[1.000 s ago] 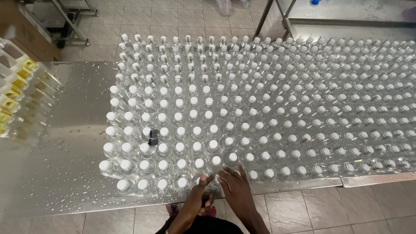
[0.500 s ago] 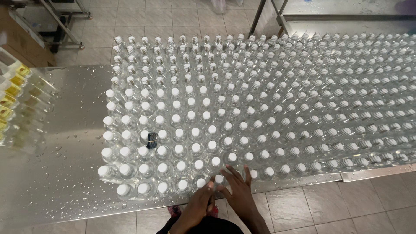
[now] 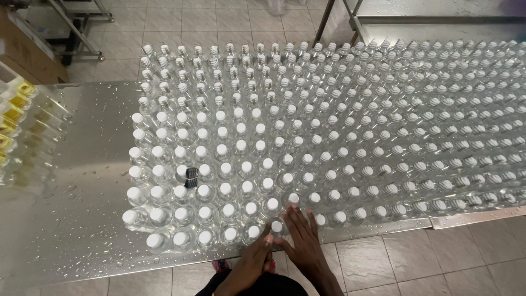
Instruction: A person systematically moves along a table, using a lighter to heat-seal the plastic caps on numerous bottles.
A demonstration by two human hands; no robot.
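At six o'clock in the head view, two bare forearms rise into the picture, with no sleeves, watch or rings to be seen. The left hand [image 3: 253,262] and the right hand [image 3: 303,240] wear no gloves; their fingers [image 3: 296,216] are bare. Below them sits dark clothing, and a pink-red shoe [image 3: 221,266] peeks out at seven o'clock.

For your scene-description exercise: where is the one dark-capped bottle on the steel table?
In the head view, the dark-capped bottle stands left of centre among white-capped bottles, a few rows from the table's near edge.

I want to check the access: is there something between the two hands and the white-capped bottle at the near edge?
Nothing visible: the left hand and right hand already touch the bottle at the table's near edge.
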